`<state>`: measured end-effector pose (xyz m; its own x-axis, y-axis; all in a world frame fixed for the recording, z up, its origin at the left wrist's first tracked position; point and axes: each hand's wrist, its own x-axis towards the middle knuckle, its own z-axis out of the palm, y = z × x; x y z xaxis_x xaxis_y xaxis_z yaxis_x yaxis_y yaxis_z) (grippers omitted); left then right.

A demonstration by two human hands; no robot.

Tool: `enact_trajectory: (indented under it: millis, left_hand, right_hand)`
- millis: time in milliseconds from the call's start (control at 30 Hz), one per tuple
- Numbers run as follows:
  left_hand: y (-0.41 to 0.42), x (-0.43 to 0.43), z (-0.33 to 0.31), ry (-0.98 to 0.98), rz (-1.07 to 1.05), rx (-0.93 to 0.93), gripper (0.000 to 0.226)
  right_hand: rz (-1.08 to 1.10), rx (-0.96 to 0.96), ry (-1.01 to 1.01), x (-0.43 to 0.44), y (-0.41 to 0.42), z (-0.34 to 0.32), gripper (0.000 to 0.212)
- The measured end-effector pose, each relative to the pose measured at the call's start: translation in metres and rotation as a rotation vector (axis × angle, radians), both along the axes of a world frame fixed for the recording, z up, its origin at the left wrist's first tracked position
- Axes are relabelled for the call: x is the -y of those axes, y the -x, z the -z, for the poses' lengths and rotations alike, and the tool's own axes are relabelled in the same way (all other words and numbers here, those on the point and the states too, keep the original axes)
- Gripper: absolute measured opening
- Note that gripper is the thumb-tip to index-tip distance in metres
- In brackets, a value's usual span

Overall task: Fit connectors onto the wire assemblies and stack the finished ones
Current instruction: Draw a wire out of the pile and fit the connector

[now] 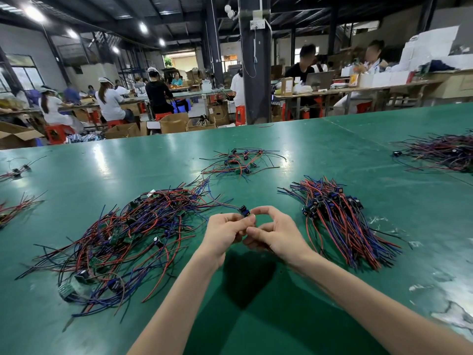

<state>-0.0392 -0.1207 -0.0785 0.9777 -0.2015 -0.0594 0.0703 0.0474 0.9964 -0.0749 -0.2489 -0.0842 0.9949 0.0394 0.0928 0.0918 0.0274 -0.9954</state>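
Note:
My left hand (pixel 225 233) and my right hand (pixel 275 233) meet above the green table (pixel 256 316), fingertips together. Between them they pinch a small blue and black connector (pixel 245 211) whose red, blue and black wires run up and left into the loose tangle of wire assemblies (pixel 122 242) at my left. To the right of my hands lies a bundled stack of assemblies (pixel 337 219) with connectors on their far ends.
A smaller scatter of wired connectors (pixel 240 161) lies further back in the middle. Another heap of wires (pixel 442 152) sits at the far right, and a few strands (pixel 15 188) at the left edge. Seated people, benches and cardboard boxes fill the hall behind.

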Motion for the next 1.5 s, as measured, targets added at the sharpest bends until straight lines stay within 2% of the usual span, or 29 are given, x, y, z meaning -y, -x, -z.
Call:
enact_trajectory:
  millis: [67, 167, 533, 700, 933, 1167, 1500]
  left_hand:
    - [-0.002, -0.002, -0.001, 0.007, -0.031, -0.006, 0.035]
    - [-0.008, -0.01, -0.002, 0.048, -0.119, -0.01, 0.023]
    - [-0.031, -0.043, 0.0, 0.059, -0.432, 0.049, 0.014]
    - [-0.034, -0.047, 0.003, 0.042, -0.471, 0.068, 0.018]
    - [-0.034, -0.047, 0.002, 0.029, -0.493, 0.074, 0.015]
    - [-0.034, -0.051, -0.004, 0.155, -0.498, -0.002, 0.015]
    - [-0.029, -0.05, -0.01, 0.23, -0.499, -0.081, 0.013]
  right_hand:
    - [0.004, 0.075, 0.066, -0.003, 0.002, 0.0, 0.034]
    - [-0.048, 0.124, 0.06, -0.009, 0.006, -0.001, 0.039]
    - [-0.236, 0.142, 0.029, -0.021, 0.021, -0.003, 0.044]
    - [-0.239, 0.106, 0.007, -0.022, 0.021, -0.003, 0.042]
    - [-0.257, 0.077, 0.044, -0.021, 0.02, 0.0, 0.059]
    - [-0.259, 0.054, -0.031, -0.019, 0.021, -0.003, 0.033]
    - [-0.129, 0.049, -0.011, -0.019, 0.019, -0.005, 0.028]
